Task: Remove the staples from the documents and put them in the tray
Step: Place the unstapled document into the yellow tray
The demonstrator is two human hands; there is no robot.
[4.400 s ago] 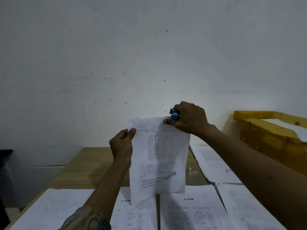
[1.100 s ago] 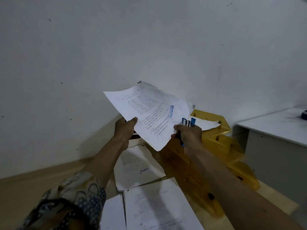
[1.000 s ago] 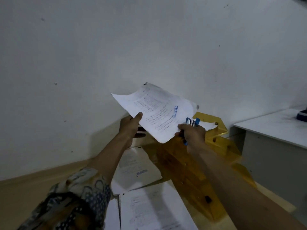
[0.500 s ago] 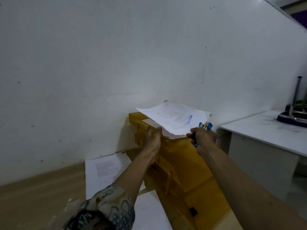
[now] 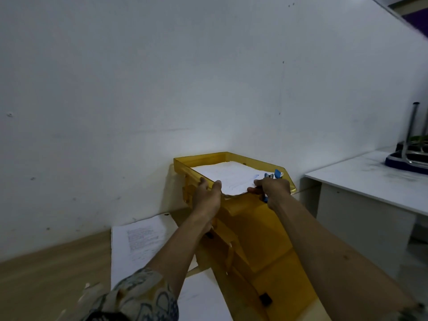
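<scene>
Both hands are reaching forward to the top tier of a yellow tray (image 5: 199, 161) that is standing against a white wall (image 5: 162, 77). A white document (image 5: 228, 178) is lying flat in that top tier, on what looks like a stack of other sheets, and its near edge is curling slightly over the tray's front lip. The left hand (image 5: 207, 196) is sitting at the near left corner of the tray, its fingers (image 5: 203, 183) curled over the yellow side rail and its thumb pressing on the document's near left edge, so the paper is lying just to the right of that hand and under the thumb tip. The right hand (image 5: 272, 189) is resting at the document's near right corner, with one fingertip touching the paper's edge while the remaining fingers are wrapped tightly around a blue staple remover (image 5: 274, 176), whose blue and metal tip is sticking up above the knuckles and whose lower end is showing below the palm. Whether the right hand is actually pinching the sheet cannot be told. Lower tiers of the tray are stepping down toward the camera. More printed papers (image 5: 139, 239) are lying on the wooden desk (image 5: 46, 274) to the left, and a white table (image 5: 370, 181) is standing to the right.
</scene>
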